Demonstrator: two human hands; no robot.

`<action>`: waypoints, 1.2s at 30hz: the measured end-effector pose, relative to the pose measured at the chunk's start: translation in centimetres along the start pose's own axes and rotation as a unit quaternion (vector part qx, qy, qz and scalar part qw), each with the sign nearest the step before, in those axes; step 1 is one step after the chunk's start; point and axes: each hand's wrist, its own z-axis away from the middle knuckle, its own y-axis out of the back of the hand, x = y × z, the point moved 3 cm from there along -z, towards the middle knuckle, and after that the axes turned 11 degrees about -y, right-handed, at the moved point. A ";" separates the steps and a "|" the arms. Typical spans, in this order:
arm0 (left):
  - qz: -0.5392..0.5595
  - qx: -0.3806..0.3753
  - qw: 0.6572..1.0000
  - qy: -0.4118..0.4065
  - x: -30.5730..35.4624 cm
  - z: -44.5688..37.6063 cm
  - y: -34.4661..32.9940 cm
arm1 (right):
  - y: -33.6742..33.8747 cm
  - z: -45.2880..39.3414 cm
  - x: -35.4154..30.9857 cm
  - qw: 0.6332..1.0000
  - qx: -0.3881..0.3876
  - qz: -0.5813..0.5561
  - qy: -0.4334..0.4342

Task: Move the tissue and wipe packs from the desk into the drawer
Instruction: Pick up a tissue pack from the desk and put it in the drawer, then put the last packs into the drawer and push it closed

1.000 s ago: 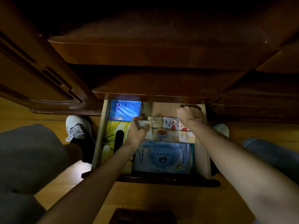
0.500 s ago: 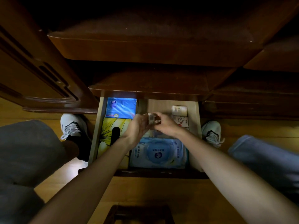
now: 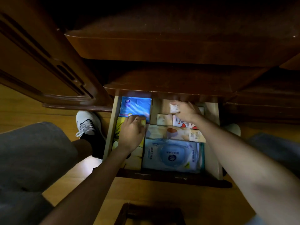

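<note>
The open wooden drawer (image 3: pixel 213 143) holds a blue tissue pack (image 3: pixel 135 106) at its back left, a yellow pack (image 3: pixel 117 129) in front of it, a large pale-blue wipe pack (image 3: pixel 172 155) at the front, and several small pocket tissue packs (image 3: pixel 164 119) in the middle. My left hand (image 3: pixel 132 133) lies flat over the yellow pack, fingertips at the blue pack's front edge. My right hand (image 3: pixel 185 111) reaches to the drawer's back right and pinches a small white tissue pack (image 3: pixel 173 108) between thumb and fingers.
The dark desk top (image 3: pixel 162 46) overhangs the back of the drawer. A cabinet door (image 3: pixel 40 65) stands at the left. My knees and white shoes (image 3: pixel 86 124) flank the drawer on the wooden floor. A dark stool edge (image 3: pixel 151 213) shows at the bottom.
My hands met over the drawer's middle with a small pack, then parted. The right hand carried the small pack to the back right; the left hand moved left onto the yellow pack.
</note>
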 end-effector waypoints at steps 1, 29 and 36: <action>-0.008 0.001 1.000 0.000 0.0 0.0 -0.1 | -0.2 -0.2 0.1 1.000 0.009 -0.004 0.000; -0.152 0.154 0.956 -0.196 18.8 -2.2 24.5 | 26.6 27.2 -2.8 0.956 0.227 -0.140 0.126; -0.112 0.341 0.899 -0.253 27.5 -6.3 38.2 | 40.0 31.7 -9.4 0.842 0.494 -0.119 0.184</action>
